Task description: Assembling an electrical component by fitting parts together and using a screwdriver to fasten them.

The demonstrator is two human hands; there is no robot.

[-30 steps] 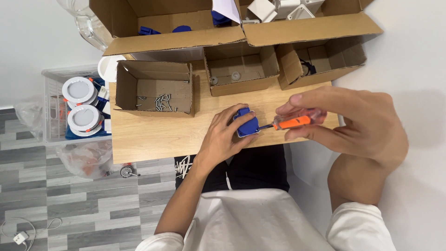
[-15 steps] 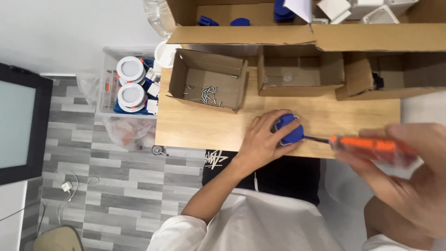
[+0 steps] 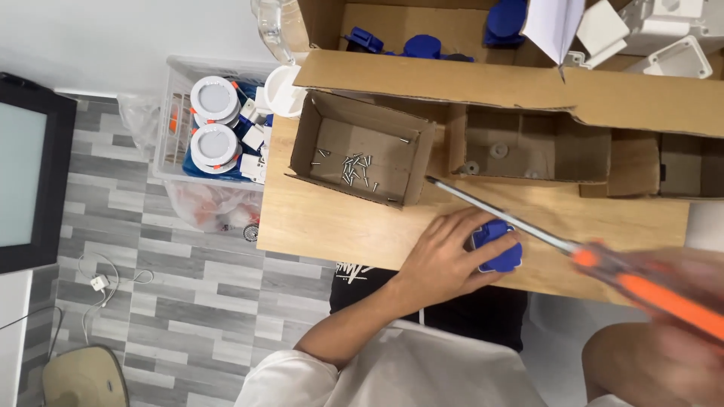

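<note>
My left hand rests on the wooden table and grips a small blue plastic part. My right hand, blurred at the lower right, holds an orange-handled screwdriver. Its long metal shaft runs up and left, and the tip hangs at the corner of a small cardboard box that holds several loose screws.
A second small cardboard box with a few washers stands to the right. A large carton with blue and white parts sits behind. A clear bin of round white lamps stands left of the table, above grey floor tiles.
The screwdriver has lifted off the blue part and swung up and left toward the screw box. My left hand still holds the blue part. The camera view has shifted.
</note>
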